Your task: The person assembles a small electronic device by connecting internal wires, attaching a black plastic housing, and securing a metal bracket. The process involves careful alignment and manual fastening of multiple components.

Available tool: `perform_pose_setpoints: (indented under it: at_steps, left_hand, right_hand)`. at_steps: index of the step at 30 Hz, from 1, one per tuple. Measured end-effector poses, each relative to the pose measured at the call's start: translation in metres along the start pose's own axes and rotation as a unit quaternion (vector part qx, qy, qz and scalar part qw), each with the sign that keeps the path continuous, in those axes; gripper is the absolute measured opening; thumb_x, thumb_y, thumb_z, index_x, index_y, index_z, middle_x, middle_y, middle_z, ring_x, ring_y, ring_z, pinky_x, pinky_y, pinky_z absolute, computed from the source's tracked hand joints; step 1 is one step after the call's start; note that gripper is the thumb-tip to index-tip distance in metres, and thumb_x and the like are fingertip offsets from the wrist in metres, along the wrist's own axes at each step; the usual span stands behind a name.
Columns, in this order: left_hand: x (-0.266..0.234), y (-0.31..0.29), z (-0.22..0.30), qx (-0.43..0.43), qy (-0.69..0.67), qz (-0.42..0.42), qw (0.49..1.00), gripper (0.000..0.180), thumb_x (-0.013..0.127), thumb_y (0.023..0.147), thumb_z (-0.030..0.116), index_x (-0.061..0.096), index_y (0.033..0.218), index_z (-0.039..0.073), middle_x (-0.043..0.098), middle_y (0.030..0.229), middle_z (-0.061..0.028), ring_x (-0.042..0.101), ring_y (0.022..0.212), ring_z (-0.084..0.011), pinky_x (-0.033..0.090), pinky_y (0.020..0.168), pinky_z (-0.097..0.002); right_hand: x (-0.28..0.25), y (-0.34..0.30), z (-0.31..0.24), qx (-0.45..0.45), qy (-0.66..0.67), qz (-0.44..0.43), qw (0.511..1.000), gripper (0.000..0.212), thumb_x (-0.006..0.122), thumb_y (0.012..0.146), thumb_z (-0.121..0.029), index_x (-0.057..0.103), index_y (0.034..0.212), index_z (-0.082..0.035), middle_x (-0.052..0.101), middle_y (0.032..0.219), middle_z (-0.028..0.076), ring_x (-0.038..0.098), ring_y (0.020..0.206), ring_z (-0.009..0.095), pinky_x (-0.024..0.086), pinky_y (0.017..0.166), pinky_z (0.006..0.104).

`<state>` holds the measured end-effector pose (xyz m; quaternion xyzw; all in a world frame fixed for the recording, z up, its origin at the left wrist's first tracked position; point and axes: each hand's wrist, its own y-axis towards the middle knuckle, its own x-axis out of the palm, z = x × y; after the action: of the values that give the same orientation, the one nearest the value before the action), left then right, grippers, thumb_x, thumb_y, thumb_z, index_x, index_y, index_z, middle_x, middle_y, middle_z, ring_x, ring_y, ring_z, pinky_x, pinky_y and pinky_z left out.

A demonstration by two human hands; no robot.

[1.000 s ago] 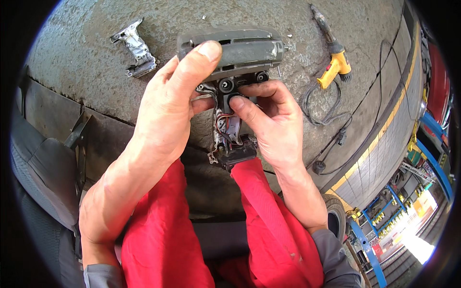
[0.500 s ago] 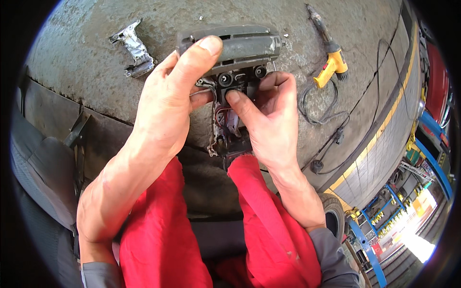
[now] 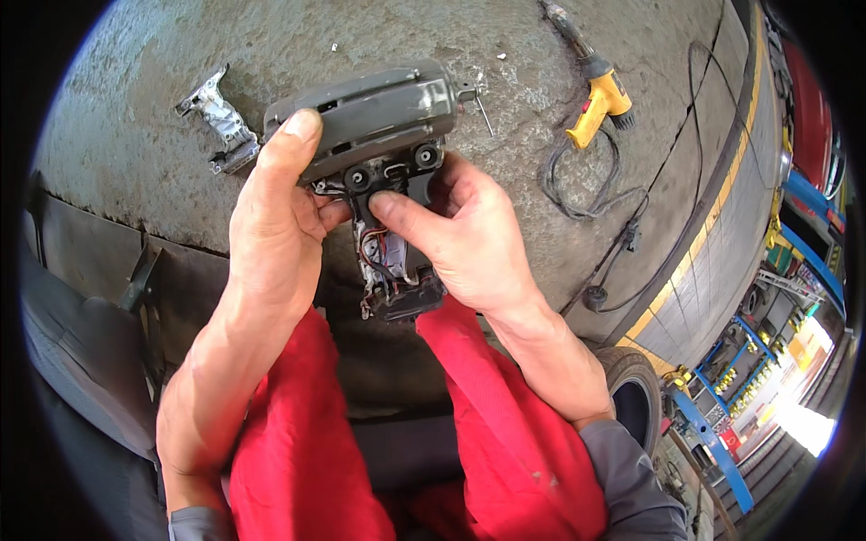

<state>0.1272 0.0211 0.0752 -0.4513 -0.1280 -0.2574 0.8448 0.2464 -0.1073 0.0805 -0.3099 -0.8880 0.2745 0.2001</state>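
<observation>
Between my hands is an opened power tool [image 3: 383, 106] with a dark cylindrical body. Its handle half [image 3: 386, 248] hangs below, exposing coloured wires and black inner parts. My left hand [image 3: 275, 216] grips the tool's left end, thumb up against the cylinder and fingers curled underneath. My right hand [image 3: 487, 236] is closed around the upper handle, with its thumb pressed on a black part below two round screw bosses. Its other fingers are partly hidden behind the tool. A thin metal pin [image 3: 484, 110] sticks out at the cylinder's right end.
A loose silvery housing piece [image 3: 221, 117] lies on the concrete at the upper left. To the right rest a yellow heat gun [image 3: 600, 104], its black cord and plug [image 3: 594, 298]. A tyre [image 3: 636, 388] stands at lower right, a dark seat [image 3: 81, 334] at left.
Both hands have brought the tool left and slightly down, tilting its cylinder so the right end sits higher. More of the handle and the pin now shows. My grip looks unchanged.
</observation>
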Motion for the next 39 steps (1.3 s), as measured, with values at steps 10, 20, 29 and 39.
perform_pose_setpoints:
  at_steps: [10,20,29,39]
  left_hand:
    - [0.0,0.005,-0.001,0.04,0.012,-0.042,0.998,0.067,0.067,0.104,0.031,0.039,0.161,0.013,0.06,0.145,-0.0056,0.063,0.124,-0.0175,0.052,0.101,-0.0357]
    - [-0.02,0.008,-0.011,0.067,0.141,-0.162,0.974,0.096,0.082,0.089,-0.004,0.029,0.167,0.013,0.054,0.155,-0.0082,0.056,0.138,-0.0231,0.05,0.113,-0.0406]
    - [-0.025,0.009,-0.02,0.079,0.121,-0.16,0.977,0.101,0.085,0.088,-0.001,0.024,0.167,0.014,0.053,0.155,-0.0106,0.056,0.138,-0.0258,0.052,0.113,-0.0438]
    - [-0.041,0.012,-0.026,0.066,0.115,-0.128,0.983,0.112,0.086,0.084,-0.007,0.018,0.17,0.018,0.055,0.154,-0.011,0.059,0.136,-0.0267,0.053,0.113,-0.044]
  right_hand:
    - [-0.005,0.0,0.007,-0.018,-0.05,0.043,0.998,0.042,0.082,0.093,-0.01,0.063,0.126,0.007,0.076,0.107,0.01,0.069,0.098,0.013,0.058,0.086,0.0308]
    - [-0.013,-0.003,0.007,-0.046,0.02,0.0,0.999,0.036,0.078,0.097,-0.006,0.062,0.127,0.007,0.075,0.111,0.011,0.069,0.1,0.013,0.058,0.088,0.0319]
    - [-0.015,-0.002,0.02,-0.061,0.003,0.009,0.998,0.036,0.078,0.097,-0.006,0.061,0.126,0.006,0.074,0.109,0.01,0.068,0.1,0.013,0.058,0.089,0.0322]
    - [-0.005,-0.007,0.03,-0.064,0.052,0.003,0.997,0.043,0.075,0.099,-0.007,0.057,0.137,0.006,0.071,0.12,0.013,0.067,0.111,0.017,0.056,0.097,0.0346]
